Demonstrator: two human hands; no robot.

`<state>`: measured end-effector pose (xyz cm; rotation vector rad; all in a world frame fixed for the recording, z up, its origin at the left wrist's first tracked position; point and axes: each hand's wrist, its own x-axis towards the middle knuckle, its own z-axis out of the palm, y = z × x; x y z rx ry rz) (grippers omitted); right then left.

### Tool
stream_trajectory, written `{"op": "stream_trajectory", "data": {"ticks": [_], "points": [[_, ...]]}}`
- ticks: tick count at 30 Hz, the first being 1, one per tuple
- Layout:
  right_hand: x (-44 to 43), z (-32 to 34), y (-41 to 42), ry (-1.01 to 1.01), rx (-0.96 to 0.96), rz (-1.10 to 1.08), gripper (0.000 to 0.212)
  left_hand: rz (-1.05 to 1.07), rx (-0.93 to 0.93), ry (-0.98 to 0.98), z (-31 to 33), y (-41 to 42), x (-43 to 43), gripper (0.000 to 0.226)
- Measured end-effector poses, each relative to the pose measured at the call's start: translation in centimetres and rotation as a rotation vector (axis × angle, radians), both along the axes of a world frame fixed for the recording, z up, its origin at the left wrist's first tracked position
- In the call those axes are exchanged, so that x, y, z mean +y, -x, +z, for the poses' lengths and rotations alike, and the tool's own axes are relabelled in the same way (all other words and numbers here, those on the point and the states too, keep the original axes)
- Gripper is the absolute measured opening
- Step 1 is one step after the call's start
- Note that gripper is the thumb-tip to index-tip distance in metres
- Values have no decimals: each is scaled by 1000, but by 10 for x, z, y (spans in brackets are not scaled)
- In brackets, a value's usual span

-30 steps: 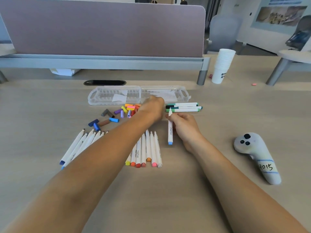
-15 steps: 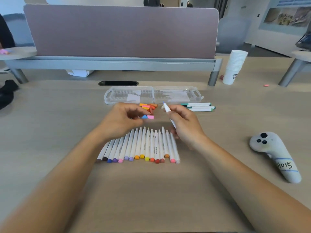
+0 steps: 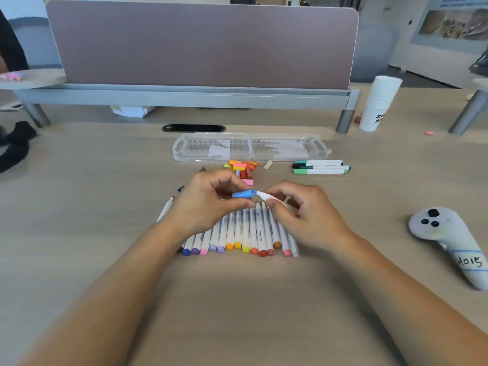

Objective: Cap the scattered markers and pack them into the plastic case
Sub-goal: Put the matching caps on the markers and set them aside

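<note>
My left hand [image 3: 204, 200] pinches a light blue cap [image 3: 242, 194], its open end facing right. My right hand [image 3: 303, 212] grips a white marker [image 3: 266, 197] whose tip touches the cap's mouth. Under both hands lies a row of several uncapped white markers [image 3: 245, 233] with coloured ends toward me. A pile of loose coloured caps [image 3: 243, 169] sits behind my hands. The clear plastic case [image 3: 250, 147] lies open and flat farther back. Three capped green-toned markers [image 3: 320, 166] lie right of the caps.
A grey controller labelled H015 [image 3: 454, 244] lies at the right. A stack of white paper cups [image 3: 380, 103] stands at the back right beside the divider's leg [image 3: 346, 120]. A black cable slot [image 3: 194, 128] sits behind the case. Dark cloth [image 3: 15, 146] lies far left.
My left hand picked a blue cap from the pile and drew it back toward me. My right hand lifted the marker from the table and brought its tip to the cap.
</note>
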<state>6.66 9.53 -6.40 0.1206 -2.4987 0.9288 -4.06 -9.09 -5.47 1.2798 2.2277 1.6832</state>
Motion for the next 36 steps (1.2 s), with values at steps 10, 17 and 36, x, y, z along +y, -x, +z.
{"op": "stream_trajectory", "data": {"ticks": [10, 17, 36], "points": [[5, 5, -8, -242, -167, 30, 29, -83, 209, 193, -3, -6, 4, 22], [7, 4, -12, -185, -175, 105, 25, -83, 81, 168, -3, -12, 7, 23], [24, 9, -4, -96, -350, -156, 15, 84, 97, 248, -6, 4, 0, 17]]}}
